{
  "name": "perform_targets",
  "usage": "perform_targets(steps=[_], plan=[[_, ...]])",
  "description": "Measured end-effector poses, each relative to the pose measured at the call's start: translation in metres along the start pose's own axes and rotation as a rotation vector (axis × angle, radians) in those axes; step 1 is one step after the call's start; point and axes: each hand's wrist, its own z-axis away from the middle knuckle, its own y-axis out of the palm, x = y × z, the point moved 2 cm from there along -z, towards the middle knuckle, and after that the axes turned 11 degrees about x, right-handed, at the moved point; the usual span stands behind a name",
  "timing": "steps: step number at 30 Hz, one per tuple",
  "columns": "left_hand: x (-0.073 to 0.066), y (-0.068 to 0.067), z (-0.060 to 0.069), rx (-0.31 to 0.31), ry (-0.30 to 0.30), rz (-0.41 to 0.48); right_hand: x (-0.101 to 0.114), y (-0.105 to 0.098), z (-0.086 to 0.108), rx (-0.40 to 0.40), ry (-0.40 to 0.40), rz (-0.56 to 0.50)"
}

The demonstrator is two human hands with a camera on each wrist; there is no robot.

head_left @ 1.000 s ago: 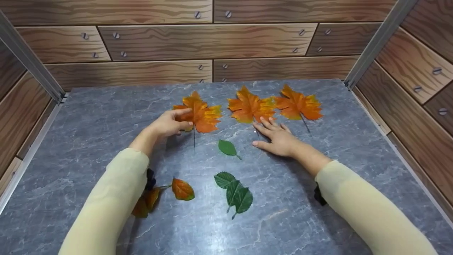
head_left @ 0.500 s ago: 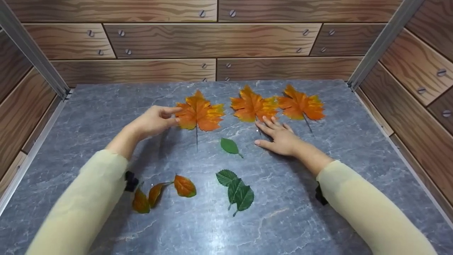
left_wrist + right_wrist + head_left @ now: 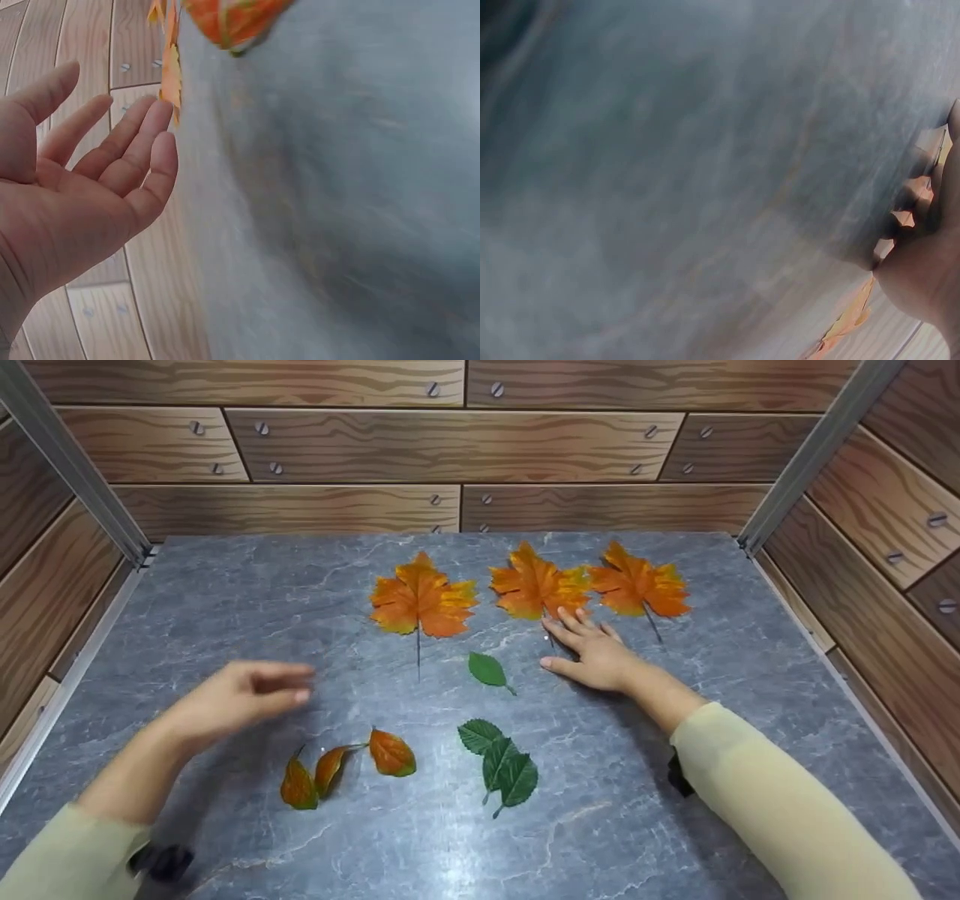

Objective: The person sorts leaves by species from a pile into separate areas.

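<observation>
Three orange maple leaves lie in a row at the back of the table: a left maple leaf [image 3: 421, 598], a middle maple leaf [image 3: 532, 581] and a right maple leaf [image 3: 634, 581]. My left hand [image 3: 236, 701] hovers over the table's left side, holding nothing; its loosely bent fingers also show in the left wrist view. With fingers spread, my right hand [image 3: 589, 656] rests at the lower edge of the middle maple leaf, partly covering its stem. A single smooth green leaf [image 3: 487, 669] lies left of that hand's thumb.
Toward the front lie several overlapping toothed green leaves [image 3: 501, 765]. Near the left forearm are small orange-green leaves [image 3: 391, 753], some joined by a twig. Wood-patterned panels [image 3: 450, 442] wall the grey marbled table [image 3: 600, 825] at the back and sides.
My left hand has let go of the left maple leaf and moved away toward the front left. The right hand has stayed by the middle maple leaf.
</observation>
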Motion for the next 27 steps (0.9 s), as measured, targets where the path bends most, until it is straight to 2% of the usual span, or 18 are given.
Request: perform_targets(steps=[3,6,11,16,23,27], plan=[[0.012,0.007,0.015,0.056,0.003,0.033,-0.001,-0.001,0.001,-0.001,0.001,-0.002],[0.021,0.013,0.022,0.129,0.048,0.045,-0.003,-0.001,0.002,-0.005,0.006,0.002],[0.026,0.018,0.026,0.213,0.149,-0.033,-0.005,-0.001,0.002,-0.003,0.017,0.002],[0.028,0.023,0.023,0.299,0.167,-0.024,-0.004,-0.001,0.001,-0.003,0.008,-0.009],[0.027,0.027,0.021,0.340,0.143,-0.039,-0.002,0.000,0.000,-0.009,-0.001,-0.003],[0.025,0.025,0.022,0.333,0.169,-0.041,0.000,0.000,-0.001,-0.003,-0.002,-0.013]])
